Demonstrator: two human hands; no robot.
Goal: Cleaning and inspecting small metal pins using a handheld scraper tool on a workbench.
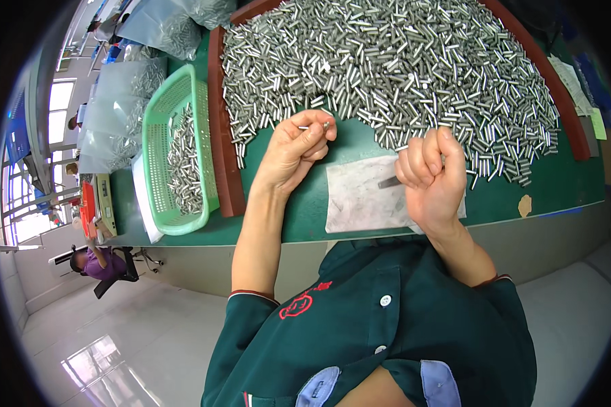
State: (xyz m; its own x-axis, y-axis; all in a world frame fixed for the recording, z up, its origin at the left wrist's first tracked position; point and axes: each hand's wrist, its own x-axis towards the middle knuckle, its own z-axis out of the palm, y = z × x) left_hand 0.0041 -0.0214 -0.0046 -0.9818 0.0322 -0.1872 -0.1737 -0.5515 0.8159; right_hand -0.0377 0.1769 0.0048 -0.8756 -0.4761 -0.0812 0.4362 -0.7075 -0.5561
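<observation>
Head view: left hand [296, 150], grip pinched on a metal pin [326, 126] by the pin pile [394, 64]; right hand [430, 169], grip curled over worktop [495, 203], can't tell if holding.

Short, shiny silver-grey cylindrical metal pins [394, 68] lie heaped loosely across the far side, pointing every way. By the heap's near edge, one pin [326, 125] is pinched, mostly hidden. Nearer and right, a narrow dark-grey strip [389, 182] shows, partly covered.

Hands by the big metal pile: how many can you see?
2: the left hand, pinching a small metal piece near the front edge of the pile, and the right hand, curled over the pale cloth.
</observation>
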